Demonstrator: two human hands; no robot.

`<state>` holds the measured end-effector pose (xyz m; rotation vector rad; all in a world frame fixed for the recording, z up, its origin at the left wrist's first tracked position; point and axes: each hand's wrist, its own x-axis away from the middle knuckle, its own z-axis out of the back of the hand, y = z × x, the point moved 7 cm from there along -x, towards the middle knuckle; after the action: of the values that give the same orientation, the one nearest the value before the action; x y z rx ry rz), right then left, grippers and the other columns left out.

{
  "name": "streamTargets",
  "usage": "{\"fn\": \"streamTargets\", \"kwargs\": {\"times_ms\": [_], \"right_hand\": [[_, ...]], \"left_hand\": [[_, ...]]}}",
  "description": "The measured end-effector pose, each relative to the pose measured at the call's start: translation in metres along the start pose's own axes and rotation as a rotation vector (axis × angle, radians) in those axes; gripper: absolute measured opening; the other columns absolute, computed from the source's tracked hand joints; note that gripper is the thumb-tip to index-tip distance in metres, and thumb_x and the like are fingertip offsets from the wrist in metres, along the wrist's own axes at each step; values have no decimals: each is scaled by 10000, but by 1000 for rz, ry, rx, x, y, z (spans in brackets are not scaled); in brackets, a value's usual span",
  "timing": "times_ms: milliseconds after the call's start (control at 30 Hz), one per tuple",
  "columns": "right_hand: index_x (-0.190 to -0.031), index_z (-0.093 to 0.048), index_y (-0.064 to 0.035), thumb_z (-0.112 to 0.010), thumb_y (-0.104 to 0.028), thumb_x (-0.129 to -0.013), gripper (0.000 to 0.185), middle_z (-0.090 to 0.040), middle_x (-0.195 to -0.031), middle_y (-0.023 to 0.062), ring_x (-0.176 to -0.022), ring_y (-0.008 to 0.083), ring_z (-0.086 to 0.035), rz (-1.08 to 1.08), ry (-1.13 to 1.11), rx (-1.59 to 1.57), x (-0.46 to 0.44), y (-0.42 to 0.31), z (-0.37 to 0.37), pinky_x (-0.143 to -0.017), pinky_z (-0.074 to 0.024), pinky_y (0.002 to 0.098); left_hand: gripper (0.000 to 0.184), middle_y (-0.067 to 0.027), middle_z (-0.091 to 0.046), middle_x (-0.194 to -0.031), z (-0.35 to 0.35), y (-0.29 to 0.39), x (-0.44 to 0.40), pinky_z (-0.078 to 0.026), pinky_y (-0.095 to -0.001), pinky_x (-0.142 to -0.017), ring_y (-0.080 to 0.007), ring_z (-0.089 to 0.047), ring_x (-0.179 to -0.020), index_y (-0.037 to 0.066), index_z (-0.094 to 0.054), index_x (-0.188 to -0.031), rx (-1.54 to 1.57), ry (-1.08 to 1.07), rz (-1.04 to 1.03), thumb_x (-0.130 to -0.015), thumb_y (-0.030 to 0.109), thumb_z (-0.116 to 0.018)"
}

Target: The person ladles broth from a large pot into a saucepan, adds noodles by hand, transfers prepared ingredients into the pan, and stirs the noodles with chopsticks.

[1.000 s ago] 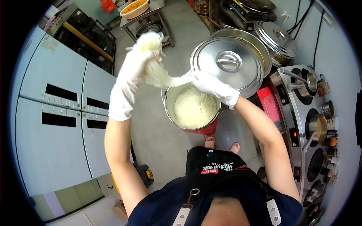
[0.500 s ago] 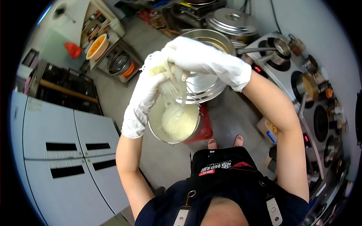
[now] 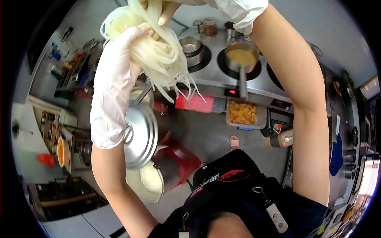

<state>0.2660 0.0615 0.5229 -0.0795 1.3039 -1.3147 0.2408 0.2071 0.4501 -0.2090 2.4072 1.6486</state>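
A bundle of white noodles (image 3: 160,53) hangs high at the upper left, its loose ends dangling. My left hand (image 3: 119,65), in a white glove, has its fingers closed around the bundle. At the top edge my right hand (image 3: 174,8), gloved too and partly cut off by the frame, pinches the noodles from above. Below, at the lower left, a metal bucket (image 3: 162,180) holds more white noodles (image 3: 151,177), partly hidden by my left arm and a round steel lid (image 3: 143,137).
A stove (image 3: 212,75) carries an empty-looking pot (image 3: 191,49) and a pan of brownish liquid (image 3: 241,56). Under its edge are a red box (image 3: 194,104), a tub of orange-yellow pieces (image 3: 242,114) and a bottle (image 3: 285,138). A red stool (image 3: 182,162) stands by the bucket.
The view has turned right toward the stove. Both hands have risen with the noodles, away from the bucket, which now lies lower left. My right hand has joined my left at the bundle.
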Motion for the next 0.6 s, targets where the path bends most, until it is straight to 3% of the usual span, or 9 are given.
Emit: {"fn": "streamTargets", "kwargs": {"times_ms": [100, 167, 233, 333, 433, 500, 533, 567, 600], "right_hand": [[-1046, -607, -34, -534, -184, -897, 224, -604, -987, 74, -957, 148, -558, -43, 110, -241, 24, 22, 81, -880, -429, 251], [-1080, -600, -52, -533, -188, -902, 234, -594, -1033, 91, -991, 169, -551, 300, 165, 735, 50, -3, 119, -894, -428, 270], [-1120, -587, -82, -571, -205, -881, 269, -580, -1083, 107, -1027, 199, -543, 311, 161, 984, 70, 5, 155, -918, -422, 298], [-1119, -579, -75, -595, -220, -856, 301, -585, -1058, 130, -976, 230, -567, -154, 199, 483, 91, 65, 220, -885, -444, 323], [-970, -605, 68, -440, -178, -912, 301, -652, -816, 152, -711, 208, -668, -688, 370, 409, 109, 126, 257, -690, -539, 288], [-841, -639, 53, -464, -175, -881, 290, -661, -729, 160, -640, 225, -677, -703, 529, 305, 131, 157, 280, -624, -533, 289], [-845, -626, 83, -482, -173, -876, 296, -658, -739, 198, -643, 253, -676, -700, 488, 373, 140, 172, 288, -607, -531, 306], [-1101, -555, 79, -429, -171, -896, 348, -651, -881, 205, -733, 262, -673, -780, 450, 403, 154, 192, 296, -661, -550, 320], [-1105, -554, 73, -432, -165, -887, 346, -653, -881, 199, -733, 258, -673, -893, 450, 403, 166, 200, 297, -659, -544, 314]], "left_hand": [[276, -120, -633, -932, -53, -26, -70, -508, -333, -790, -207, -624, -847, -48, -570, -1012, -16, -56, -53, -775, 49, -672], [309, -126, -633, -946, -85, -48, -109, -508, -332, -792, -213, -627, -862, -55, -566, -1027, -25, -60, -92, -762, 50, -687], [340, -132, -633, -960, -115, -69, -141, -511, -333, -791, -218, -628, -875, -63, -563, -1039, -59, -52, -126, -750, 53, -701], [335, -115, -640, -948, -140, -119, -183, -509, -308, -767, -189, -630, -845, -41, -586, -1049, -139, -8, -92, -753, 69, -695], [301, -120, -650, -949, -151, -174, -215, -516, -296, -727, -199, -639, -821, -44, -613, -1024, -147, 54, 3, -759, 77, -689], [314, -127, -649, -971, -152, -219, -238, -525, -303, -735, -215, -646, -828, -48, -601, -1048, -83, 61, 87, -761, 53, -681], [331, -128, -645, -989, -157, -235, -243, -528, -308, -746, -218, -645, -844, -49, -586, -1072, -75, 86, 120, -764, 34, -674], [349, -128, -642, -1007, -159, -251, -248, -532, -312, -758, -222, -644, -861, -50, -572, -1095, -69, 111, 155, -766, 15, -668], [377, -128, -633, -1038, -154, -278, -259, -536, -320, -768, -226, -640, -885, -50, -543, -1131, 7, 75, 153, -770, -19, -651]]}}
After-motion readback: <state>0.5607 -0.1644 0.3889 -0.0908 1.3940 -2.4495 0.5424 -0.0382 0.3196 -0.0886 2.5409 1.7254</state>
